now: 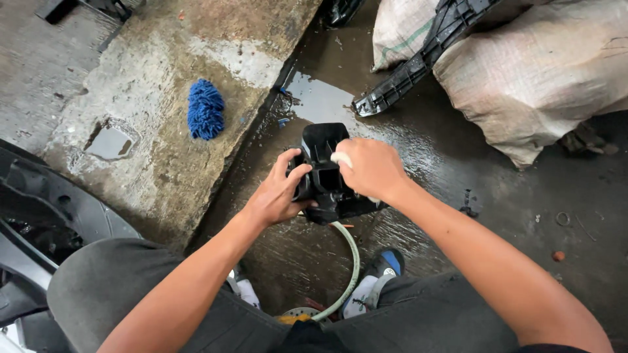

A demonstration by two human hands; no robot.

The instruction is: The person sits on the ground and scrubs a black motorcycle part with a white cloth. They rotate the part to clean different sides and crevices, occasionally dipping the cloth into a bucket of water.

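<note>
Both hands grip a black moulded plastic part [325,171], boxy and ribbed, held low over the wet, glossy concrete floor [458,163] near the middle of the scene. The left hand [278,193] clamps its left side, fingers curled around the edge and thumb on top. The right hand [369,168] is closed over its right side, pressing a small pale pad [341,158] against it. A pale green hose [350,261] curves beneath the part. To the far left a fuzzy blue wash mitt [205,109] lies on a rough, stained concrete slab [163,98]. Far right, coarse woven sacks [536,72] slump under a long black ribbed plastic strip [418,59].
</note>
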